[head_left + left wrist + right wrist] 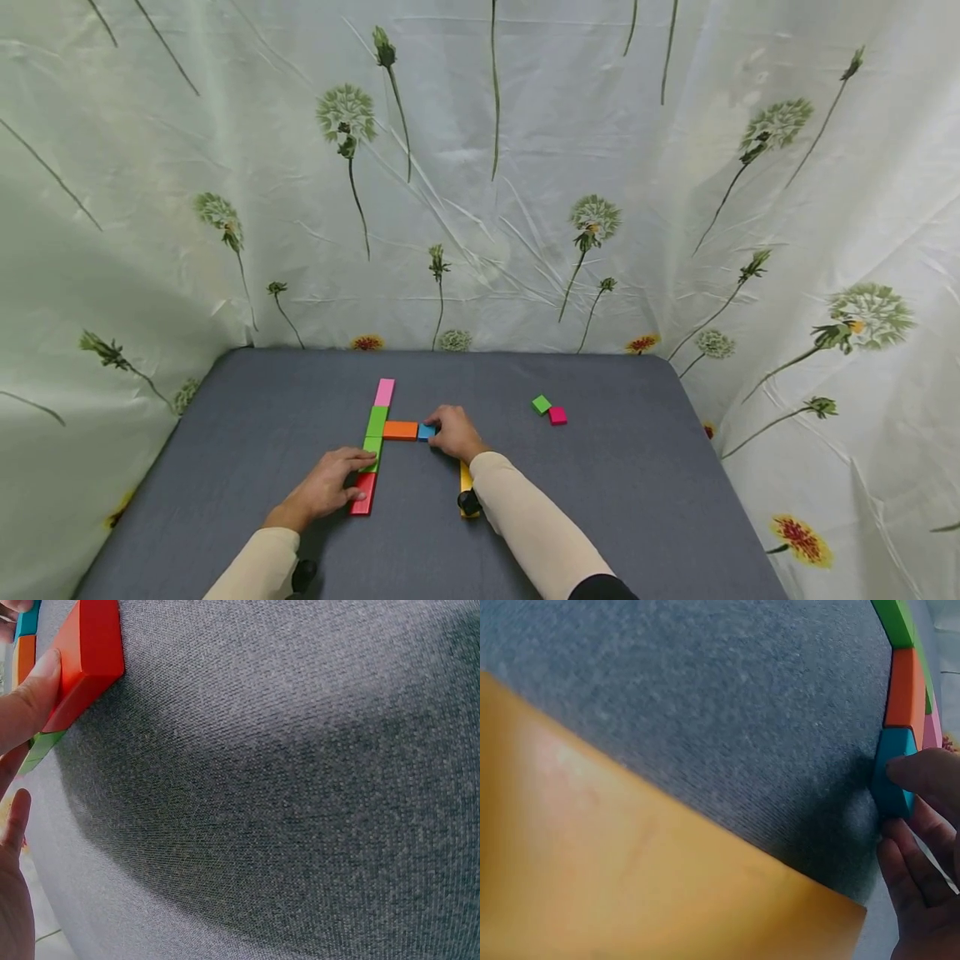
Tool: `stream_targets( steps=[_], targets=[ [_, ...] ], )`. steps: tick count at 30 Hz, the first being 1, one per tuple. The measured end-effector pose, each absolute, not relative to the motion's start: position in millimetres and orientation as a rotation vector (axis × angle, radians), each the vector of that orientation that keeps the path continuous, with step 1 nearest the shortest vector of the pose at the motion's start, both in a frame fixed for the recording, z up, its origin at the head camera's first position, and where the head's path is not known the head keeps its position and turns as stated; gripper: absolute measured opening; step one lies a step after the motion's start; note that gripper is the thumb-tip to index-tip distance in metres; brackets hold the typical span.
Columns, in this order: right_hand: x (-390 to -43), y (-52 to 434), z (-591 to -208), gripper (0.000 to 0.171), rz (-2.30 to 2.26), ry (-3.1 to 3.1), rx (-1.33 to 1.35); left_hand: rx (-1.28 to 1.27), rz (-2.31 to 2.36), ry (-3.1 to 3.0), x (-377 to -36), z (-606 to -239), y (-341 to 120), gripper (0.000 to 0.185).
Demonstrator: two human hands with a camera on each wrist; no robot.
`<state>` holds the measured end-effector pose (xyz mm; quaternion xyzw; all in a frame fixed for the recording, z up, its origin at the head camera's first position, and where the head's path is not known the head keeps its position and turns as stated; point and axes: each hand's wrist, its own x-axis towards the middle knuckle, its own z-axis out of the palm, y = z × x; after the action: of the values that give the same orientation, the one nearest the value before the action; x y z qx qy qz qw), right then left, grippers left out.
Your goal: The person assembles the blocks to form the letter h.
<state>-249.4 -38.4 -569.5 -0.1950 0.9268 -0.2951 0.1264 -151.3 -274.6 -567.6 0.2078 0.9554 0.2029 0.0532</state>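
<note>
A column of flat blocks lies on the grey table (600, 500): pink (384, 392), two green (377, 421) and red (363, 493). An orange block (400, 430) and a small blue block (426, 431) branch off to the right. My left hand (358, 471) rests on the lower green and red blocks; in the left wrist view a finger (34, 690) presses the side of the red block (86, 656). My right hand (440, 427) pinches the blue block (892, 772) against the end of the orange block (906, 686).
A yellow block (466, 482) lies under my right forearm and fills the right wrist view (630, 862). A small green block (541, 405) and a magenta block (557, 415) sit apart at the back right. Floral cloth hangs round the table.
</note>
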Motion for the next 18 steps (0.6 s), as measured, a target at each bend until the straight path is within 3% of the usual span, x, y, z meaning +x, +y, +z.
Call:
stream_targets(
  steps=[18],
  targets=[
    [-244.9,-40.2,-571.6,0.025,-0.923,2.711,-0.561,0.706,0.637,2.928,-151.3,-568.0,-277.2,0.049]
  ],
)
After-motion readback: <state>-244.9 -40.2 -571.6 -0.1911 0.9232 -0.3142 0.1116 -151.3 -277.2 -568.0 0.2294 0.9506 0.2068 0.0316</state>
